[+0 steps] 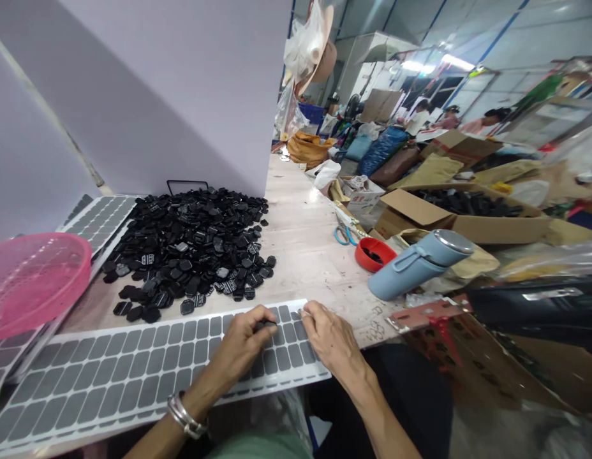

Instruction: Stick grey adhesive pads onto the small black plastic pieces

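A long white sheet (147,358) printed with rows of grey rounded rectangles lies along the front edge of the table. Over its right part, my left hand (245,341) is closed, with a small black piece (266,324) pinched between thumb and fingers; a metal bracelet circles that wrist. My right hand (334,338) is at the sheet's right end, thumb and fingertips pressed together. Something small may be in that pinch, but I cannot make it out. Behind the sheet spreads a large heap of small black pieces (191,236), some with pale markings.
To the left, a pink plastic basket (37,280) overlaps more sheets (102,220). On the right stand a red bowl (367,254), blue-handled scissors (344,234) and a tilted blue bottle (411,268). Cardboard boxes (497,228) sit beyond the table edge. Several people are in the background.
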`<state>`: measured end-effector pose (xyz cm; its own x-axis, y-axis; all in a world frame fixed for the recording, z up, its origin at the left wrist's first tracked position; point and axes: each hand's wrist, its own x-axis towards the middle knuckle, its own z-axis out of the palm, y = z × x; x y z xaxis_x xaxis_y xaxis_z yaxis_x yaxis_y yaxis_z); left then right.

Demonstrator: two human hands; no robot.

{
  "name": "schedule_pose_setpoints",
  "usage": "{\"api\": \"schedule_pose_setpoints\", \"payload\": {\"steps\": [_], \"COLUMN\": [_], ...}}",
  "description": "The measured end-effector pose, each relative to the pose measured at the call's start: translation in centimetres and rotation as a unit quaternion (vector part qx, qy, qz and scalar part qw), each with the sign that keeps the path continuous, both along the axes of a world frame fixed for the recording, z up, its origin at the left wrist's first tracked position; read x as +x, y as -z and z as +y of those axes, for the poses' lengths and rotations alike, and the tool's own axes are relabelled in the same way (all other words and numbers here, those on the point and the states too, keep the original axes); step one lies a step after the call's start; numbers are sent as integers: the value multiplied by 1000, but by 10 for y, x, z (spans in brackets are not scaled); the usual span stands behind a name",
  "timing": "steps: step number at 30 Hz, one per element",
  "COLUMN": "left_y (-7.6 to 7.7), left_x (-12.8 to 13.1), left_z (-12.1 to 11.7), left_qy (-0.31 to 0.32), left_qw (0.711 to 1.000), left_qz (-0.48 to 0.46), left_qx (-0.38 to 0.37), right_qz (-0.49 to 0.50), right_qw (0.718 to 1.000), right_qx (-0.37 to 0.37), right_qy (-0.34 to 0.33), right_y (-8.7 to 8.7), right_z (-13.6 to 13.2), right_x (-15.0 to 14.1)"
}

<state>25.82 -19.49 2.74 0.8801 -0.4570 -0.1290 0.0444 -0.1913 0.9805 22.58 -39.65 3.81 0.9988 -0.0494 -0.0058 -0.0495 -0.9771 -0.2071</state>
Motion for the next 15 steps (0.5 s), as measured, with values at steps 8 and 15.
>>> {"api": "schedule_pose_setpoints", "payload": {"steps": [8, 15], "left_y": [12, 15], "left_x": [3, 3], "left_z": [-25, -25], "left_qy": [159, 173], "left_qw": [959, 945], "left_qz": [-206, -241], "left_qx": [114, 142], "right_qz": [23, 39], "right_qw": [998, 995], "right_qx": [-3, 51], "right_qy": [-52, -74], "right_y": [8, 12], "right_z": [4, -5], "right_x": [26, 32]}}
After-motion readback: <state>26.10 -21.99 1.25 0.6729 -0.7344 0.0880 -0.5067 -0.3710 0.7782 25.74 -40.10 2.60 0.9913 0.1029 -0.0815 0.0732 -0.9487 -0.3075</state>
